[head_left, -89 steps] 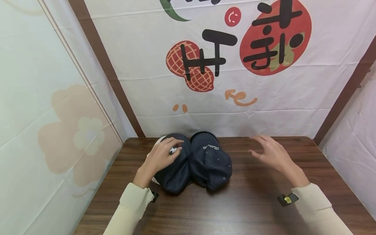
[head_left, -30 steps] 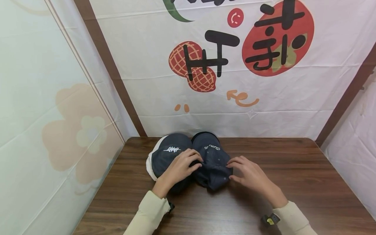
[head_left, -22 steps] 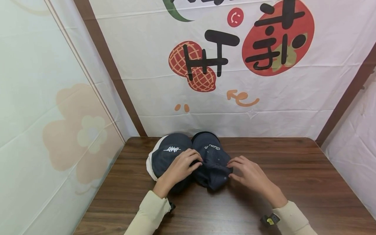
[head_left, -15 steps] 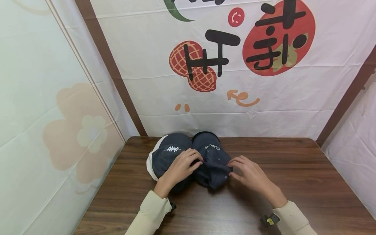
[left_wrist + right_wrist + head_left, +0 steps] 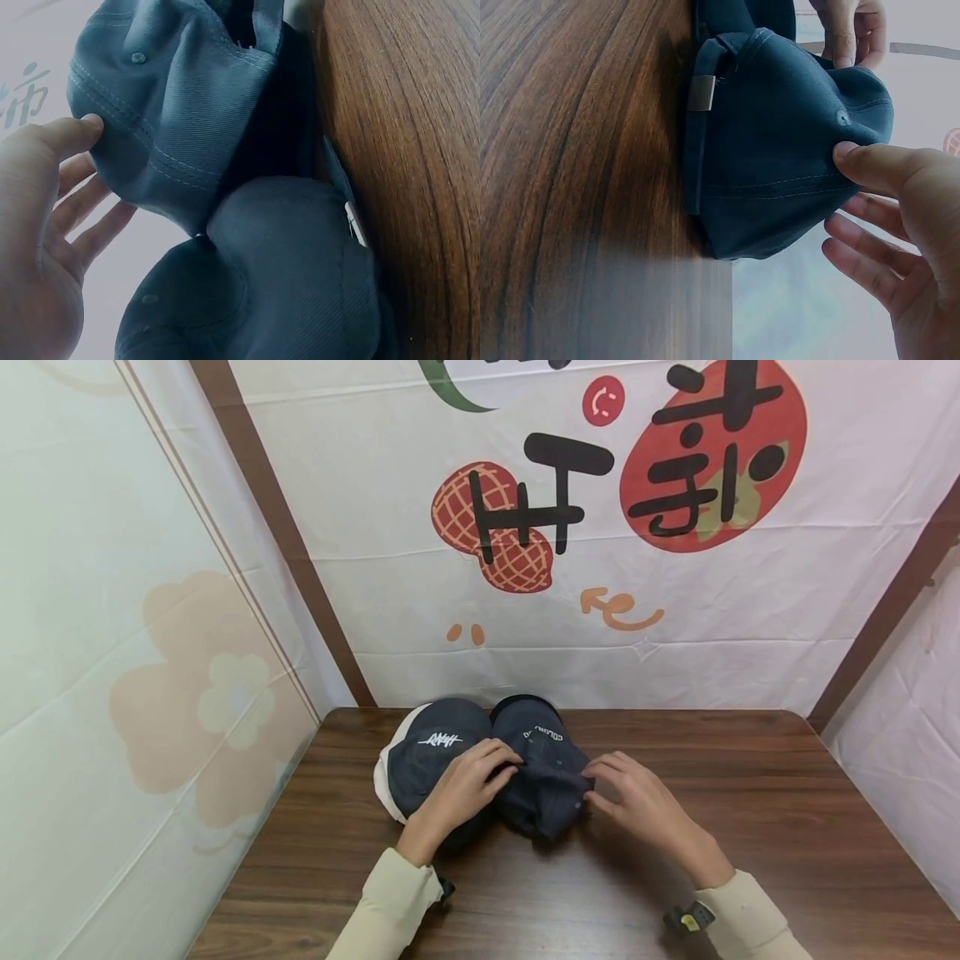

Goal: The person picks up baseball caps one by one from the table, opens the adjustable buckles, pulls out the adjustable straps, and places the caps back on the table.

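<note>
Two dark navy baseball caps sit side by side at the back of the table. The right cap (image 5: 536, 743), lettered "COLORADO", is between my hands; its near side is creased and has a strap with a metal buckle (image 5: 701, 93). My left hand (image 5: 465, 781) pinches its left side, thumb on the cloth and fingers behind. My right hand (image 5: 641, 797) pinches the right side, with the thumb (image 5: 870, 161) near an eyelet. The left cap (image 5: 427, 760) has white script and a white edge; my left forearm partly covers it, and it touches the right cap.
The brown wood-grain table (image 5: 720, 777) reaches back to a white printed cloth wall (image 5: 360, 602). Cloth panels also stand at the left (image 5: 67, 693) and right (image 5: 922, 668). Dark bands with small devices sit at both wrists.
From above the left cap, my left hand has moved right onto the lettered cap. My right hand has come in from the right to its other side. Lately the cap's near part has shifted slightly.
</note>
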`<action>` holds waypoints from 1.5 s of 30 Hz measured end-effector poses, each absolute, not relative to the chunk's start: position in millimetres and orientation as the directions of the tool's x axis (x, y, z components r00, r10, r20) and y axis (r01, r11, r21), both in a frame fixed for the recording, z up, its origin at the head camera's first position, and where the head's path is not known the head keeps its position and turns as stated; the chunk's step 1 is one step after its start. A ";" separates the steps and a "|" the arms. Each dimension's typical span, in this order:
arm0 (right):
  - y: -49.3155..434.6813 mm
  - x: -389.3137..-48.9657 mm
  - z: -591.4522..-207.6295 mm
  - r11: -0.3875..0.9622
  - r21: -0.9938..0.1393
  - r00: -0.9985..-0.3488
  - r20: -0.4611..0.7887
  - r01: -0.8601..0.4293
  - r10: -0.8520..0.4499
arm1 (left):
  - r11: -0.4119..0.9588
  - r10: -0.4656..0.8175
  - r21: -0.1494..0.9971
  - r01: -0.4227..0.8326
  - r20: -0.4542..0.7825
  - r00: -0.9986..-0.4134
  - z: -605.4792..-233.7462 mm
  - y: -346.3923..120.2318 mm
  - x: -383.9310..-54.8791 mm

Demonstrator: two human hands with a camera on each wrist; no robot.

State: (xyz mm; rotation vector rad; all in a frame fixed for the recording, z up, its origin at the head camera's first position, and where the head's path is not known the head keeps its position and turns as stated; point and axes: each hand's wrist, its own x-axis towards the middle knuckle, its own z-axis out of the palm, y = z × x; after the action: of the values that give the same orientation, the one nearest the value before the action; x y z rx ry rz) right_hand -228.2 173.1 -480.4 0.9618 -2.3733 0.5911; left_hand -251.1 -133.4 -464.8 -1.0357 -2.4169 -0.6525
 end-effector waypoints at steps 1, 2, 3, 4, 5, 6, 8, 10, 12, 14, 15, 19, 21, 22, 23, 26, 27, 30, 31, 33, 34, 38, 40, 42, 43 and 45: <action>173.1 -228.1 -479.6 0.654 -0.202 -0.619 0.602 -0.729 -0.504 | 0.609 0.547 0.248 0.754 0.557 -0.625 -465.0 -133.4 -251.1; 173.3 -228.1 -478.9 0.653 -0.204 -0.618 0.605 -0.730 -0.502 | 0.608 0.545 0.246 0.755 0.563 -0.622 -465.0 -133.3 -251.2; 173.3 -228.2 -478.0 0.650 -0.207 -0.616 0.610 -0.731 -0.499 | 0.607 0.541 0.248 0.755 0.567 -0.621 -464.7 -133.1 -251.4; 173.3 -228.3 -477.2 0.647 -0.210 -0.613 0.616 -0.733 -0.494 | 0.605 0.538 0.248 0.757 0.574 -0.618 -464.3 -132.8 -251.6; 173.3 -228.5 -476.5 0.644 -0.215 -0.611 0.623 -0.735 -0.489 | 0.603 0.534 0.252 0.756 0.577 -0.618 -463.7 -132.6 -251.9; 173.4 -228.8 -475.7 0.639 -0.219 -0.606 0.631 -0.738 -0.484 | 0.603 0.528 0.258 0.755 0.581 -0.620 -463.2 -132.2 -252.2; 173.6 -229.3 -474.3 0.629 -0.228 -0.599 0.646 -0.743 -0.474 | 0.601 0.517 0.272 0.751 0.584 -0.626 -461.9 -131.3 -252.7; 173.6 -229.5 -472.8 0.619 -0.235 -0.590 0.661 -0.750 -0.463 | 0.599 0.508 0.286 0.748 0.585 -0.632 -460.1 -130.4 -252.8; 173.8 -229.6 -471.4 0.608 -0.247 -0.584 0.674 -0.755 -0.452 | 0.598 0.502 0.299 0.744 0.583 -0.638 -458.5 -129.6 -252.7; 174.3 -230.0 -469.7 0.597 -0.256 -0.578 0.687 -0.760 -0.440 | 0.596 0.496 0.305 0.743 0.587 -0.639 -457.0 -128.9 -252.6; 174.5 -230.3 -468.8 0.593 -0.257 -0.572 0.695 -0.763 -0.435 | 0.594 0.493 0.307 0.743 0.591 -0.639 -456.2 -128.6 -252.5; 175.5 -232.2 -465.1 0.586 -0.259 -0.559 0.717 -0.768 -0.415 | 0.588 0.487 0.307 0.748 0.604 -0.631 -453.5 -127.7 -253.1; 175.8 -233.4 -462.8 0.584 -0.257 -0.554 0.724 -0.770 -0.411 | 0.590 0.484 0.301 0.750 0.612 -0.626 -452.1 -127.3 -254.2; 175.9 -233.9 -461.3 0.581 -0.258 -0.552 0.727 -0.772 -0.410 | 0.590 0.481 0.298 0.751 0.617 -0.623 -451.5 -127.1 -254.8; 175.9 -234.4 -459.5 0.578 -0.260 -0.550 0.728 -0.774 -0.409 | 0.590 0.478 0.295 0.752 0.623 -0.620 -450.8 -127.0 -255.4; 175.7 -236.1 -454.3 0.562 -0.263 -0.542 0.732 -0.784 -0.412 | 0.592 0.464 0.291 0.752 0.639 -0.613 -448.4 -126.5 -256.5; 175.5 -236.4 -452.3 0.557 -0.266 -0.540 0.733 -0.787 -0.414 | 0.591 0.459 0.293 0.752 0.644 -0.612 -447.8 -126.6 -256.6; 175.0 -237.5 -447.1 0.549 -0.270 -0.539 0.733 -0.791 -0.415 | 0.588 0.449 0.292 0.754 0.658 -0.605 -446.4 -126.3 -256.8; 174.9 -238.0 -445.6 0.549 -0.271 -0.539 0.734 -0.791 -0.414 | 0.587 0.446 0.293 0.755 0.661 -0.604 -446.0 -126.3 -256.9; 174.6 -238.9 -442.5 0.542 -0.274 -0.536 0.737 -0.794 -0.412 | 0.583 0.442 0.296 0.756 0.665 -0.602 -444.6 -126.4 -256.7; 174.5 -239.4 -441.2 0.540 -0.275 -0.534 0.739 -0.796 -0.411 | 0.582 0.441 0.297 0.757 0.667 -0.600 -443.8 -126.5 -256.6; 174.0 -240.9 -435.2 0.526 -0.277 -0.522 0.752 -0.804 -0.402 | 0.572 0.439 0.295 0.766 0.679 -0.589 -439.1 -126.4 -256.9; 173.8 -241.0 -432.2 0.525 -0.276 -0.518 0.758 -0.805 -0.397 | 0.568 0.438 0.285 0.772 0.690 -0.576 -437.3 -126.0 -257.6; 173.8 -240.6 -429.4 0.527 -0.274 -0.517 0.760 -0.804 -0.394 | 0.564 0.439 0.270 0.780 0.702 -0.561 -435.9 -125.5 -257.9; 173.8 -240.0 -428.0 0.528 -0.274 -0.517 0.761 -0.804 -0.393 | 0.564 0.438 0.264 0.783 0.708 -0.554 -435.3 -125.5 -257.7; 173.5 -238.9 -425.2 0.527 -0.274 -0.516 0.762 -0.805 -0.392 | 0.562 0.436 0.253 0.787 0.719 -0.542 -434.1 -125.3 -256.9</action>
State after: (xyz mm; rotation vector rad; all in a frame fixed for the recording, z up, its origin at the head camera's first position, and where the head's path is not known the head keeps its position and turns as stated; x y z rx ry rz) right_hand -238.9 173.5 -425.2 0.9669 -2.1250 0.8309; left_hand -256.9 -125.3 -434.1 -0.9762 -2.1958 -0.7626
